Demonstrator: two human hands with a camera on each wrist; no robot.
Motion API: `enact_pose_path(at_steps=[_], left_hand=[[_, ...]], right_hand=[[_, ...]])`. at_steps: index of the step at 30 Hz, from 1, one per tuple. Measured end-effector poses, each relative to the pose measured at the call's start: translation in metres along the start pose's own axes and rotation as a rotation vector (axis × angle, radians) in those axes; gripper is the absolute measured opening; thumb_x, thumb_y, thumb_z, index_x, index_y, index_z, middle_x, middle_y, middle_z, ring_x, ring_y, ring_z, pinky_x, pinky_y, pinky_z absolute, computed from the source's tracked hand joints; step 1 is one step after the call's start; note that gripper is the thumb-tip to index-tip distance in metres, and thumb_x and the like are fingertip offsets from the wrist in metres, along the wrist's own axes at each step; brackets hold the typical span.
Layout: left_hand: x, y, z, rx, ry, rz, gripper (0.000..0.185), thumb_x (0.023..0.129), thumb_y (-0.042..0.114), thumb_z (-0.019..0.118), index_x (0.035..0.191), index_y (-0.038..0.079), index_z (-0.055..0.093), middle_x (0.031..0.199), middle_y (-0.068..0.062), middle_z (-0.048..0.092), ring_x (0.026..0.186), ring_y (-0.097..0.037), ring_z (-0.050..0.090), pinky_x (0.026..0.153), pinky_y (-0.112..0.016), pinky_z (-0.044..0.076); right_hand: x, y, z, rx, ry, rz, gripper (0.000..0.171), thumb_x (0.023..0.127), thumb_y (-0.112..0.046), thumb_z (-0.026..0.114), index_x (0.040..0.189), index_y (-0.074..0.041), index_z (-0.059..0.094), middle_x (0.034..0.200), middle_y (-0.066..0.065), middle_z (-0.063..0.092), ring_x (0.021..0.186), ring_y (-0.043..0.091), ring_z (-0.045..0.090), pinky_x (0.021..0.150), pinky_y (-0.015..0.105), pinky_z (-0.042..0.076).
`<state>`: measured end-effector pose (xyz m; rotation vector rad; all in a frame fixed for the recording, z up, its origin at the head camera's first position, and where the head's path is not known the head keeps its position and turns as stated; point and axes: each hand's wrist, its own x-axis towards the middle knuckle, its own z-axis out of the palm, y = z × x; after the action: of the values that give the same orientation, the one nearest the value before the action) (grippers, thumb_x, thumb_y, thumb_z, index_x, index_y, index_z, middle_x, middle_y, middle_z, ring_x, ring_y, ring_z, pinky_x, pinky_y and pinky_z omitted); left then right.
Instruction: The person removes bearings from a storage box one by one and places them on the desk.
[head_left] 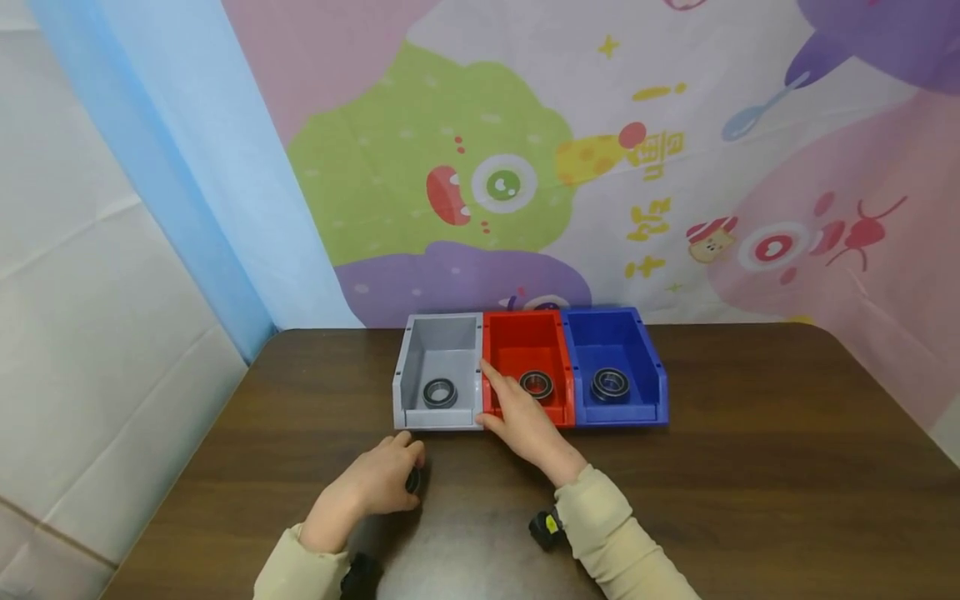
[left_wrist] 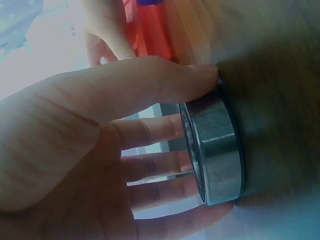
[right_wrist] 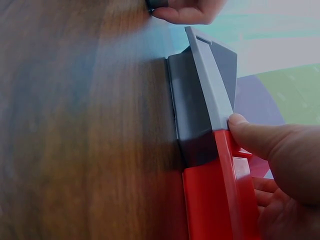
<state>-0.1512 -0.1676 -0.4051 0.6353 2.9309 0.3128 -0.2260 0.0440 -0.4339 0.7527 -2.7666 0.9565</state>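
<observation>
My left hand (head_left: pixel 378 479) grips a bearing (left_wrist: pixel 215 147), a thick steel ring with a dark edge, low over the tabletop in front of the grey bin (head_left: pixel 400 392). The thumb lies across one side of the ring and the fingers reach around the other. My right hand (head_left: pixel 528 425) rests at the border of the grey and red bins, its thumb (right_wrist: pixel 239 120) on the front rim. Its other fingers extend over the red bin (head_left: pixel 525 329). One bearing (head_left: pixel 440 393) lies in the grey bin, another bearing (head_left: pixel 537 385) in the red one.
A blue bin (head_left: pixel 652 408) stands at the right end of the joined row and holds a bearing assembly (head_left: pixel 611 385) that looks thicker. The row sits at the back of the brown wooden table (head_left: pixel 750 467), against a printed cartoon cloth (head_left: pixel 510 108).
</observation>
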Motion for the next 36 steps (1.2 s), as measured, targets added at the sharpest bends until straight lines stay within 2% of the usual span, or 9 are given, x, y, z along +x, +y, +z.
enact_pose_path(at_steps=[4,7,10,12,18,26,29,36], left_hand=[[0.001,0.0,0.0,0.003,-0.002,0.002,0.037,0.056,0.012,0.079,0.08,0.009,0.051,0.081,-0.002,0.044,0.079,-0.024,0.049,0.061,-0.04,0.043],[0.003,0.001,-0.002,0.006,-0.036,-0.002,0.035,0.058,0.013,0.079,0.079,0.009,0.051,0.081,-0.002,0.044,0.078,-0.024,0.049,0.06,-0.04,0.043],[0.008,0.002,-0.007,0.003,-0.076,-0.018,0.032,0.063,0.02,0.078,0.079,0.009,0.052,0.08,-0.002,0.046,0.075,-0.022,0.05,0.063,-0.04,0.043],[0.012,0.004,-0.011,0.011,-0.08,-0.02,0.029,0.069,0.024,0.075,0.08,0.008,0.053,0.079,-0.002,0.048,0.075,-0.021,0.051,0.065,-0.039,0.043],[0.028,0.009,-0.024,0.01,0.064,0.02,0.023,0.081,0.026,0.066,0.091,0.006,0.06,0.086,-0.004,0.059,0.076,-0.02,0.058,0.069,-0.039,0.048],[0.057,0.005,-0.03,-0.028,0.237,-0.041,0.023,0.081,0.021,0.064,0.097,0.006,0.063,0.092,-0.006,0.06,0.082,-0.021,0.06,0.074,-0.039,0.048],[0.07,0.004,-0.028,-0.042,0.259,-0.078,0.024,0.08,0.02,0.064,0.097,0.003,0.062,0.093,-0.009,0.059,0.083,-0.023,0.059,0.074,-0.04,0.048],[0.096,0.004,-0.021,-0.041,0.219,-0.186,0.033,0.079,0.019,0.063,0.105,0.0,0.059,0.107,-0.018,0.055,0.095,-0.034,0.054,0.08,-0.045,0.045]], right_hand=[[0.0,0.0,0.001,-0.004,0.006,-0.006,0.078,0.08,-0.026,0.068,0.144,-0.014,0.025,0.114,0.014,0.055,0.102,0.026,0.055,0.088,0.039,0.046],[-0.001,0.001,0.001,-0.007,0.009,-0.007,0.078,0.08,-0.026,0.069,0.143,-0.014,0.026,0.114,0.015,0.055,0.101,0.027,0.056,0.088,0.04,0.046],[0.0,0.002,0.001,-0.016,0.009,-0.005,0.078,0.079,-0.026,0.069,0.144,-0.014,0.026,0.114,0.015,0.056,0.101,0.027,0.056,0.088,0.04,0.046],[0.001,0.002,0.001,-0.02,0.009,-0.003,0.079,0.079,-0.026,0.069,0.144,-0.015,0.025,0.115,0.014,0.056,0.102,0.027,0.056,0.089,0.04,0.046],[0.001,0.002,0.002,-0.012,0.003,0.013,0.078,0.08,-0.026,0.068,0.144,-0.016,0.025,0.116,0.014,0.055,0.103,0.026,0.055,0.09,0.04,0.045],[0.002,0.001,0.0,-0.009,0.001,0.005,0.078,0.08,-0.026,0.068,0.144,-0.016,0.025,0.117,0.015,0.055,0.103,0.027,0.056,0.089,0.041,0.045],[0.002,0.002,0.0,-0.01,-0.003,0.007,0.078,0.08,-0.026,0.068,0.144,-0.016,0.024,0.117,0.014,0.055,0.103,0.027,0.056,0.089,0.04,0.045],[0.001,0.002,0.0,-0.006,-0.016,0.005,0.078,0.08,-0.026,0.068,0.144,-0.015,0.024,0.118,0.015,0.054,0.105,0.027,0.055,0.09,0.04,0.045]])
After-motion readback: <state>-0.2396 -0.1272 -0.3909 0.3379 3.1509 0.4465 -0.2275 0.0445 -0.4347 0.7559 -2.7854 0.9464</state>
